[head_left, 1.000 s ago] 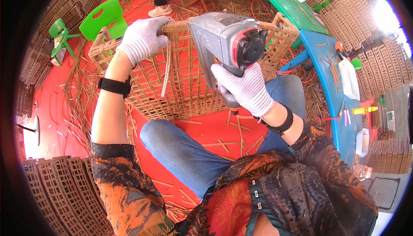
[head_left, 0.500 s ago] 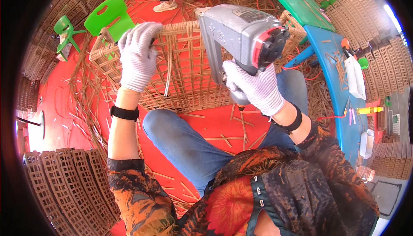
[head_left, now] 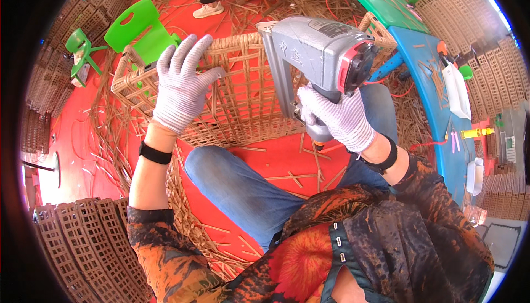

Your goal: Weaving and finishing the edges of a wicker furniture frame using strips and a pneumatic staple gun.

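A woven basket [head_left: 237,129] of brown strips, with a wrapped rim and open lattice walls, stands in front of my knees. Over its near left part is my left hand [head_left: 183,90], in a white knit glove, its fingers spread and nothing in its palm. Whether its fingertips touch the rim I cannot tell. My right hand [head_left: 339,116], gloved the same way, is wrapped around the handle of a grey and red pneumatic nail gun [head_left: 314,49]. The gun's nose reaches the basket's far rim, right of the middle; the exact contact is hidden.
Green plastic chairs [head_left: 138,32] stand at far left. A blue table [head_left: 422,88] holding strips, a white tray [head_left: 456,93] and tools runs along the right. Stacked woven panels [head_left: 83,248] rise at lower left. Loose strips litter the red floor [head_left: 72,115]. Another person's shoe [head_left: 208,10] shows at the top.
My left hand has come off the rim and its fingers have spread. A pale strip that hung below it is no longer seen. The nail gun has shifted slightly right and nearer.
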Available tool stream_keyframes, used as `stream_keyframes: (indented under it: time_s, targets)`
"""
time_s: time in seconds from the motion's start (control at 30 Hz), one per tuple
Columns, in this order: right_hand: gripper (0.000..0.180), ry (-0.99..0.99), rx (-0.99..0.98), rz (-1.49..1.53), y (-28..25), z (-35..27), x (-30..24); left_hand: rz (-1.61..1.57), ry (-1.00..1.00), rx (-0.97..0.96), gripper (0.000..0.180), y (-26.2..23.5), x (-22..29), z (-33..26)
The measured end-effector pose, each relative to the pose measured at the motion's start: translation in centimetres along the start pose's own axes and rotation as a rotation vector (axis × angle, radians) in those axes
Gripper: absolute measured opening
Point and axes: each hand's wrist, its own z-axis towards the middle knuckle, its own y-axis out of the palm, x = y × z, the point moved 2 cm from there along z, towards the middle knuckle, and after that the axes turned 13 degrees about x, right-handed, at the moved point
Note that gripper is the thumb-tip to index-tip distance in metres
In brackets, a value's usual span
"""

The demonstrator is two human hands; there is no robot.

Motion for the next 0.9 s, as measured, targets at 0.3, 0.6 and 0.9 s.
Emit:
stream_keyframes:
  time_s: [0.3, 0.6, 0.9]
  targets:
    - [0.016, 0.036, -0.007, 0.028, 0.1, 0.7, 1.3, -0.018, 0.012, -0.011, 0.039, 0.2, -0.3, 0.4]
    - [0.024, 0.036, 0.025, 0.024, -0.4, 0.7, 1.3, -0.843, -0.44, 0.334, 0.012, -1.2, 2.7, 1.0]
    - [0.019, 0.044, -0.018, 0.064, -0.6, 1.1, 2.0, -1.144, -1.154, 0.693, 0.02, 2.1, 4.4, -1.3]
